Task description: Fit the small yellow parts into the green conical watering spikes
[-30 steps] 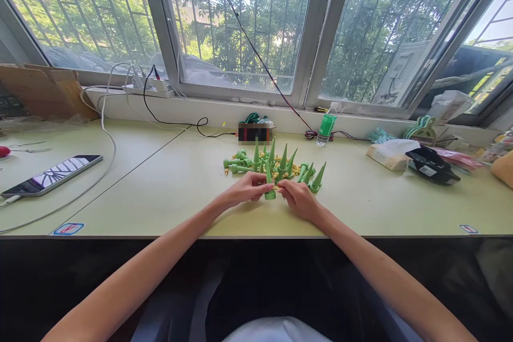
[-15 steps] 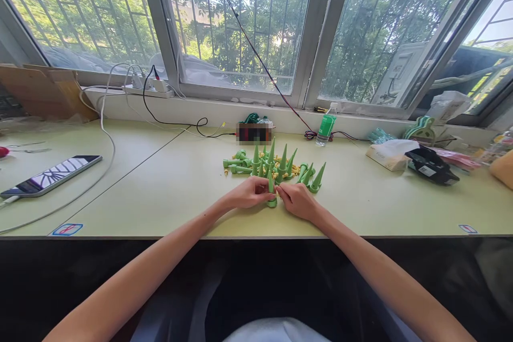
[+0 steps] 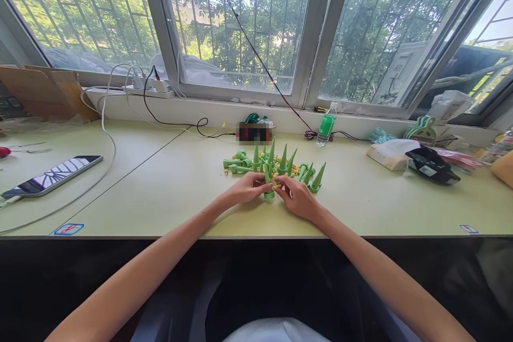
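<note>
My left hand [image 3: 249,188] is closed around a green plant watering spike [image 3: 269,195], which stands point up on the table near its front edge. From the right, my right hand [image 3: 298,196] pinches a small yellow valve [image 3: 277,187] against the side of this spike; whether it sits in the spike's hole I cannot tell. Just beyond my hands stand several more green cone-shaped spikes [image 3: 283,160]. Other green spikes [image 3: 241,169] lie on their sides to the left, and a loose heap of small yellow valves [image 3: 296,170] shows between them.
Behind the pile, a blurred dark box [image 3: 254,132] has a cable plugged in. A water bottle [image 3: 326,125] stands near the window sill. At the right are a tissue pack [image 3: 388,155] and a black packet [image 3: 433,165]. A charging phone [image 3: 52,175] lies left.
The spike in my left hand has shifted slightly left and away from me. My right fingers have opened out a little, and the yellow valve between them now shows more.
</note>
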`<state>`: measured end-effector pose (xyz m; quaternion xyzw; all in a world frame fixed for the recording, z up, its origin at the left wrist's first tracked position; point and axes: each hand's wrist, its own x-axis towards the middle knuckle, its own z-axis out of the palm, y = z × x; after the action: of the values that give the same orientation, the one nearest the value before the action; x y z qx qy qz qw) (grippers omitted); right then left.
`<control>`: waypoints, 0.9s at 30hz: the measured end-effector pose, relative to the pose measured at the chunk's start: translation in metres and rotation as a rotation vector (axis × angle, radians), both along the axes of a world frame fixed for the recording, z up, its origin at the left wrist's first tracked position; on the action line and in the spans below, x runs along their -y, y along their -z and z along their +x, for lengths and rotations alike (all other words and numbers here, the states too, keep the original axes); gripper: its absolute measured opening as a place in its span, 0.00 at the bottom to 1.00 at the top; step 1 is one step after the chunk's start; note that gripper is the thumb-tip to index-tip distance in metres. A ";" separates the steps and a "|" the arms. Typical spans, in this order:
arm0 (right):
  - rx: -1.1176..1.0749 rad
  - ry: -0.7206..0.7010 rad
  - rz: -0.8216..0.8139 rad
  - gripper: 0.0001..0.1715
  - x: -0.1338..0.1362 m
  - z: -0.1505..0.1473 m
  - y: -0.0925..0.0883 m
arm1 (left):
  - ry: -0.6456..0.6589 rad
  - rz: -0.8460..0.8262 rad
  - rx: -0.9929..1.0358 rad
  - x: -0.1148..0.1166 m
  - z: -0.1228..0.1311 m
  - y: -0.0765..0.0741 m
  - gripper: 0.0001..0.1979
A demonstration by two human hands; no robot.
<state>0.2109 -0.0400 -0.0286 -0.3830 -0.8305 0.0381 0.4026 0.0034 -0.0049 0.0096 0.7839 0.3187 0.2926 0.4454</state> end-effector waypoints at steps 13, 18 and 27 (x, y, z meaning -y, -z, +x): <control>-0.038 -0.060 0.026 0.09 -0.007 0.003 0.007 | 0.017 0.021 -0.033 -0.001 -0.002 0.003 0.20; -0.024 -0.063 0.028 0.10 -0.008 0.003 0.008 | 0.039 0.053 -0.028 -0.001 -0.002 0.003 0.18; 0.071 -0.078 0.028 0.14 -0.003 0.002 0.001 | 0.078 0.120 -0.032 -0.004 -0.005 0.007 0.18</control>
<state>0.2132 -0.0367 -0.0296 -0.3458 -0.8591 0.0284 0.3762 -0.0012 -0.0007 0.0024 0.8257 0.2769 0.2810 0.4033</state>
